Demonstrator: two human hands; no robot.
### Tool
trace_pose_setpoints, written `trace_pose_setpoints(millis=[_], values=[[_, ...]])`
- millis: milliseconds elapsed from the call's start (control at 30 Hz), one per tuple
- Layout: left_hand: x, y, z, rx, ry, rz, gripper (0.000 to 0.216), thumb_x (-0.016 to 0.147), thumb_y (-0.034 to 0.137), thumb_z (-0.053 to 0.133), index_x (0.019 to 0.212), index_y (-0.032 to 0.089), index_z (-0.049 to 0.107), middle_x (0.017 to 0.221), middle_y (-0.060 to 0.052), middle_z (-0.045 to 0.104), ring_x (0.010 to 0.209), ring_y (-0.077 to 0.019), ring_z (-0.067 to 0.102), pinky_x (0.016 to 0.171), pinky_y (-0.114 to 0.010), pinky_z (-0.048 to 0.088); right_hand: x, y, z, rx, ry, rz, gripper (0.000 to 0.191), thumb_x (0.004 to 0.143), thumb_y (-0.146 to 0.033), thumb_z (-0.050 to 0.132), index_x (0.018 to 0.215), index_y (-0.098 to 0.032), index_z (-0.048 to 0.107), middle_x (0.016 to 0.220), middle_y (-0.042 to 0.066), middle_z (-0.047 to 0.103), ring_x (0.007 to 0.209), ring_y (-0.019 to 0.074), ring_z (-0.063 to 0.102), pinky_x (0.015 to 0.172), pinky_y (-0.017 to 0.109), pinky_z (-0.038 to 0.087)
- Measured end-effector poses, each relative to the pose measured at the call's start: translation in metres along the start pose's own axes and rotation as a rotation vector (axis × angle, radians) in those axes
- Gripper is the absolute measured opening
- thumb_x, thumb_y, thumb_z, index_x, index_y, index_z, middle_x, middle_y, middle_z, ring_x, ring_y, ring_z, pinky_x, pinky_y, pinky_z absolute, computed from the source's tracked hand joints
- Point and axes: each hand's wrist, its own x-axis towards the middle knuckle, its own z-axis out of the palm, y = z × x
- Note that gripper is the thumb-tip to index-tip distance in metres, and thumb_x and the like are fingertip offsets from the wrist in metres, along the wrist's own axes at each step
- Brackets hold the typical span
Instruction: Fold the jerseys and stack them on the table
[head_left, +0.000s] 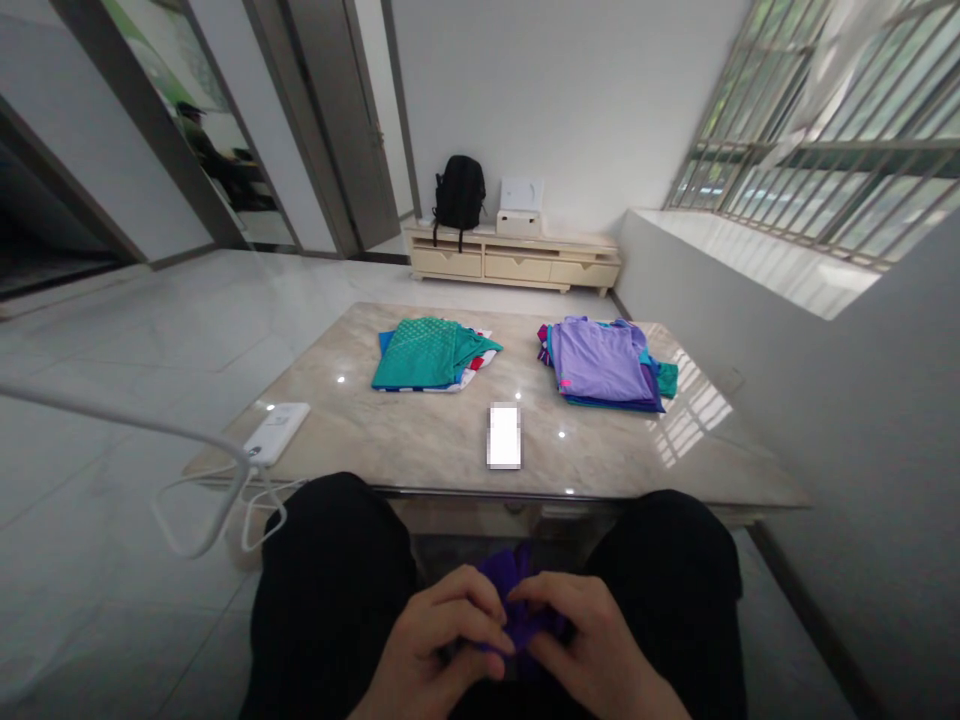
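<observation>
Already a teal stack (427, 355) and a lilac stack (600, 365) of folded clothes lie on the marble bench (337, 430), while the left hand (427, 640) and right hand (592, 640) hold closed grips on a bunched, unfolded purple cloth (517, 610) above the lap (330, 590).

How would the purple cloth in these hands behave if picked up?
The purple cloth is probably floppy: it bunches and creases between the left hand and right hand. It looks light, and would probably drape rather than hold shape.
</observation>
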Motion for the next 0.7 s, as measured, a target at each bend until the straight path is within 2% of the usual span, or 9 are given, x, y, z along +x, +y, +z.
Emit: trace_pose_setpoints(millis=[67,167,267,400,500,600,700], values=[[-0.003,0.000,-0.007,0.008,0.041,0.012,0.011,0.090,0.047,0.073,0.093,0.039,0.080,0.082,-0.005,0.071,0.075,-0.0209,0.069,0.067,-0.033,0.054,0.004,0.001,0.002,0.009,-0.044,-0.007,0.025,0.083,-0.010,0.068,0.099,-0.028,0.074,0.087,-0.001,0.074,0.077,0.0160,0.070,0.072,0.024,0.050],[-0.003,0.006,-0.018,0.090,0.098,0.071,0.019,0.093,0.048,0.069,0.090,0.032,0.079,0.075,-0.004,0.068,0.067,-0.0169,0.066,0.061,-0.028,0.051,0.004,0.002,0.004,-0.040,-0.164,0.071,0.022,0.085,-0.012,0.067,0.099,-0.026,0.075,0.088,-0.001,0.075,0.080,0.0158,0.071,0.073,0.023,0.048],[0.001,0.011,-0.026,0.211,0.119,0.149,0.016,0.096,0.038,0.068,0.092,0.026,0.079,0.076,-0.002,0.067,0.067,-0.0135,0.066,0.061,-0.022,0.051,0.001,0.007,-0.003,-0.096,-0.212,0.183,0.019,0.092,-0.016,0.061,0.101,-0.025,0.076,0.088,-0.001,0.077,0.082,0.0162,0.072,0.075,0.023,0.047],[0.007,0.007,-0.039,0.389,0.181,0.217,0.012,0.094,0.020,0.070,0.101,0.026,0.079,0.085,-0.001,0.072,0.074,-0.0116,0.070,0.067,-0.017,0.054,0.003,0.015,-0.036,-0.143,-0.086,0.275,0.019,0.088,-0.013,0.061,0.096,-0.022,0.076,0.090,0.001,0.078,0.086,0.0189,0.073,0.079,0.025,0.049],[0.010,-0.005,-0.048,0.435,0.199,0.171,0.017,0.093,0.016,0.071,0.101,0.028,0.080,0.088,0.001,0.073,0.077,-0.0110,0.071,0.071,-0.016,0.054,0.005,0.008,-0.070,-0.171,0.007,0.253,0.017,0.087,-0.014,0.060,0.088,-0.021,0.076,0.085,0.002,0.077,0.082,0.0196,0.073,0.075,0.026,0.051],[0.013,-0.017,-0.047,0.360,0.100,0.040,0.022,0.093,0.014,0.069,0.104,0.030,0.080,0.090,0.001,0.074,0.081,-0.0119,0.071,0.076,-0.018,0.054,0.002,-0.011,-0.097,-0.257,0.117,0.122,0.018,0.089,-0.019,0.062,0.090,-0.025,0.079,0.085,0.002,0.078,0.078,0.0201,0.074,0.070,0.026,0.054],[0.013,-0.024,-0.034,0.255,-0.047,-0.149,0.029,0.091,0.015,0.070,0.115,0.030,0.077,0.095,0.001,0.075,0.088,-0.0143,0.071,0.084,-0.023,0.053,-0.007,-0.031,-0.113,-0.438,0.273,-0.057,0.022,0.090,-0.020,0.065,0.099,-0.031,0.082,0.084,0.001,0.077,0.073,0.0185,0.074,0.060,0.023,0.053]])
